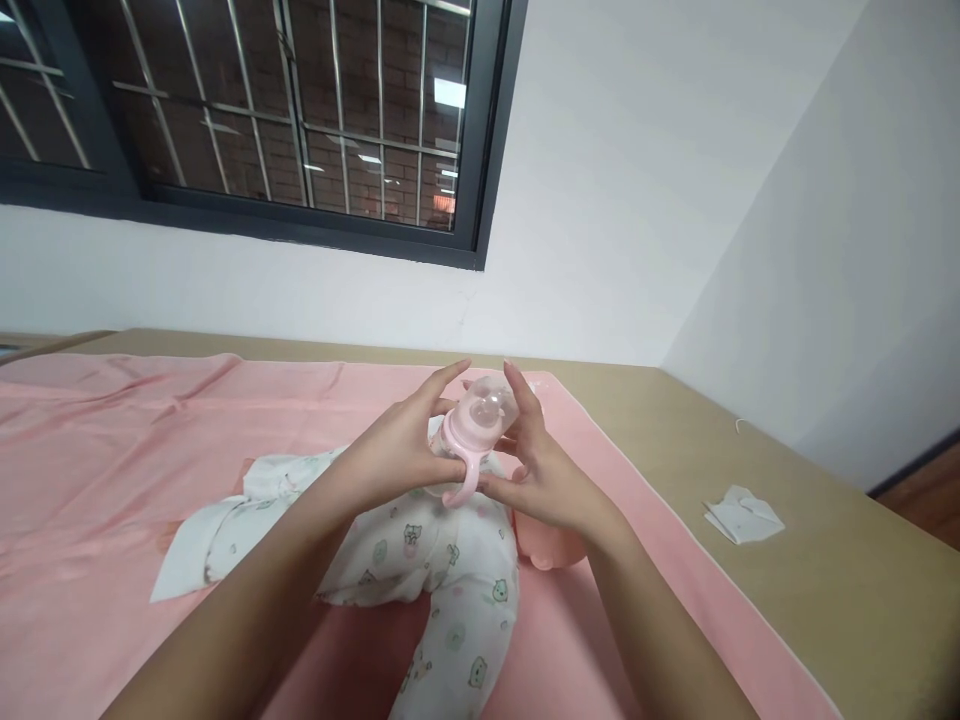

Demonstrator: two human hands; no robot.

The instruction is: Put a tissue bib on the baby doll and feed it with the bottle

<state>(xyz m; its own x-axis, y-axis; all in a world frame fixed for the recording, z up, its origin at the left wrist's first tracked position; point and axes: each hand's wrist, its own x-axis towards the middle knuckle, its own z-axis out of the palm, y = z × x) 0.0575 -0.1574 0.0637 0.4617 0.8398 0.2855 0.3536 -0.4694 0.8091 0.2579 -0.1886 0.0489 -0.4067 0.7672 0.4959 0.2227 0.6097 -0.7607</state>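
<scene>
A baby bottle (474,430) with a pink collar, a curved pink handle and a clear cap is held tilted between my two hands. My left hand (420,440) closes around the bottle's body from the left, its thumb beside the handle. On the right, my right hand (536,460) grips the bottle too, thumb low by the handle and fingers near the clear cap. Directly beneath lies a baby doll (551,540) in white clothes (457,570) printed with small green and brown animals. My hands and the bottle hide part of the doll's upper body.
A pink cloth (97,480) with some creases covers much of the wooden table (840,560). To the right lies a folded white cloth (744,515). Behind the table are a white wall (600,200) and a dark-framed barred window (300,120).
</scene>
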